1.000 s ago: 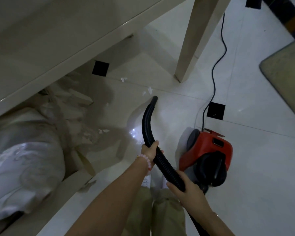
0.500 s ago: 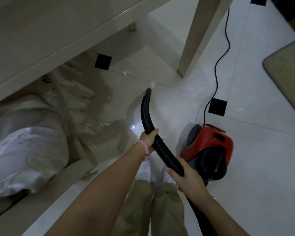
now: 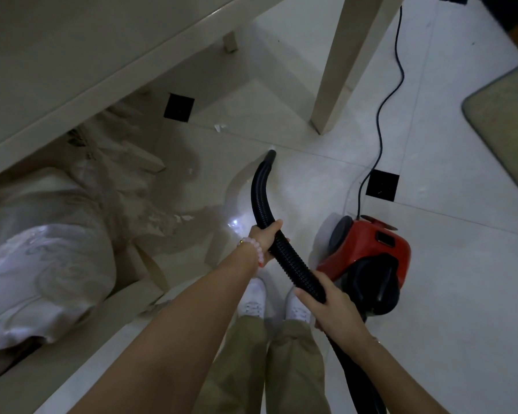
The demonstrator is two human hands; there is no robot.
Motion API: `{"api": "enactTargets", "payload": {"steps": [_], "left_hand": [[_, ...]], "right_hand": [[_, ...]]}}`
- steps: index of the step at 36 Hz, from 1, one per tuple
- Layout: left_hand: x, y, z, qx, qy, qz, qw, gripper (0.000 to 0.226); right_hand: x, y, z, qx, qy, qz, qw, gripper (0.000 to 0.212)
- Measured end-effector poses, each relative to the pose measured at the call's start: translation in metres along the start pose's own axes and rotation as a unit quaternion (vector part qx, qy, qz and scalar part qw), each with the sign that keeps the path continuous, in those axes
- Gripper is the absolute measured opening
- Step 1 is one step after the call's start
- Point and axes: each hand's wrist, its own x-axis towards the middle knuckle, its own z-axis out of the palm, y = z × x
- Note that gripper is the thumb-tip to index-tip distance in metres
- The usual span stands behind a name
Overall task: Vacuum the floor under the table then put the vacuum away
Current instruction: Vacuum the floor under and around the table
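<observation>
The vacuum point(image 3: 367, 264) sits on the floor point(image 3: 461, 279) near the table leg point(image 3: 344, 64). We wrap our left hand point(image 3: 265, 239) and right hand point(image 3: 332, 306) around its hose point(image 3: 281, 246), whose tip touches a paper scrap point(image 3: 271, 148) beside that leg.

Dim, perhaps glossy pale tiled floor point(image 3: 449, 294)

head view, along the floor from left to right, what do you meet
white embroidered fabric → left hand on the black hose → red vacuum → beige mat
</observation>
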Motion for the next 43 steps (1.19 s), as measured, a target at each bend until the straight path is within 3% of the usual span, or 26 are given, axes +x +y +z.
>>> {"api": "enactTargets", "payload": {"steps": [17, 19, 24, 30, 34, 39, 43], "left_hand": [[0.012, 0.009, -0.003, -0.026, 0.073, 0.000, 0.997, 0.012], [0.013, 0.007, -0.005, -0.038, 0.069, -0.005, 0.997, 0.017], [0.009, -0.002, -0.007, -0.097, 0.053, -0.030, 0.993, 0.004], [0.002, -0.019, -0.010, -0.117, 0.029, 0.006, 0.993, 0.043], [-0.004, -0.031, -0.010, -0.052, 0.006, 0.028, 0.998, 0.039], [-0.011, -0.041, -0.006, -0.033, 0.015, 0.021, 0.999, 0.037], [-0.008, -0.054, -0.010, -0.022, 0.041, 0.013, 0.999, 0.057]], "right_hand": [[0.013, -0.008, -0.004, 0.005, -0.025, -0.004, 1.000, 0.037], [0.012, -0.009, -0.004, 0.019, -0.036, -0.003, 0.999, 0.032], [0.005, -0.007, -0.005, 0.035, -0.050, -0.004, 0.998, 0.026], [-0.009, 0.005, -0.005, 0.052, -0.057, 0.011, 0.997, 0.027], [-0.020, 0.015, -0.001, 0.070, -0.046, 0.029, 0.996, 0.041], [-0.031, 0.020, 0.002, 0.055, -0.058, 0.042, 0.996, 0.026], [-0.038, 0.021, 0.003, 0.030, -0.066, 0.049, 0.996, 0.032]]}}
